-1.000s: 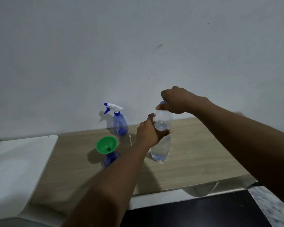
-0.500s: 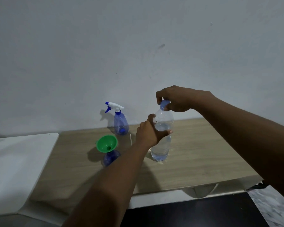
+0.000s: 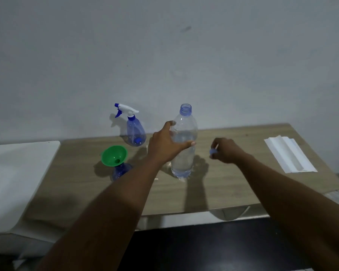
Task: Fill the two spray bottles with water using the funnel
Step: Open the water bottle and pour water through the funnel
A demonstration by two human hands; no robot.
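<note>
Head view looks down at a wooden worktop point(image 3: 233, 182) by a grey wall point(image 3: 164, 55). A clear water bottle point(image 3: 182, 163) stands upright near the middle of it. Its top is open, and there is water inside.

The left hand point(image 3: 164, 147) holds the water bottle by its upper part. The grip is wide: the thumb goes round the far side and the fingers curl round the near side.

The right hand point(image 3: 226, 151) is just to the right of the water bottle and does not touch it. Its grip is small and tight. The fingertips pinch a little blue cap point(image 3: 213, 152) above the worktop.

A green funnel point(image 3: 114, 155) is to the left of the water bottle and a bit nearer to the person. It sits in the neck of a blue spray bottle point(image 3: 120, 171) and leans a little. That spray bottle stands on the worktop, mostly hidden under the funnel.

The other spray bottle point(image 3: 135, 132) is also left of the water bottle, but farther back, close to the wall. It has its white and blue trigger top on. I cannot tell how much water is in either one.

A white folded sheet point(image 3: 290, 155) lies flat, well to the right of the water bottle. A white surface point(image 3: 18, 173) is well to the left of it, beside the worktop.
</note>
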